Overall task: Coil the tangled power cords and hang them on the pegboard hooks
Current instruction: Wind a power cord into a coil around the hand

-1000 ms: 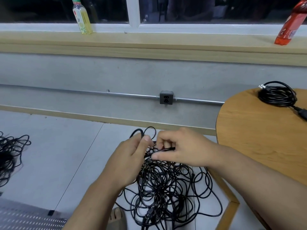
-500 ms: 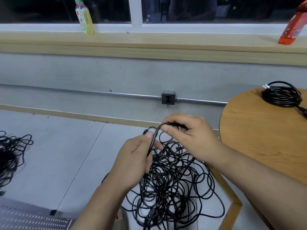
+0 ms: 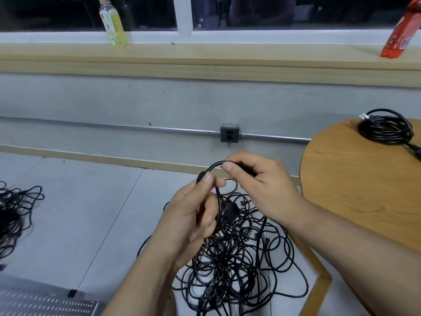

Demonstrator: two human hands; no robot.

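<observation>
Early stage, most of the work left. One coiled cord [image 3: 385,128] lies finished on the round wooden table [image 3: 341,201] at the right, plug end up, not hung. No hooks in view. A perforated grey panel [image 3: 45,302] lies flat at the bottom left (likely the pegboard, can't confirm) with nothing on it.

The main tangled pile [image 3: 239,258] sits on the floor just beside the table's leg, directly under both hands, loops crossing everywhere, at least one plug buried low in it. A second tangle [image 3: 16,213] lies well apart at the far left, untouched.

The left hand [image 3: 196,215] has thumb and fingers clamped on a strand [image 3: 214,166] lifted off the pile. The right hand [image 3: 257,185] pinches the same strand between thumb and forefinger, its other fingers curled. The cord arcs in a short loop between the two grips. It looks like the first turn of a coil or a strand being teased free; I can't tell which.

Left to do, by my judgement: free this cord, coil it, repeat for the rest, then hang everything.
</observation>
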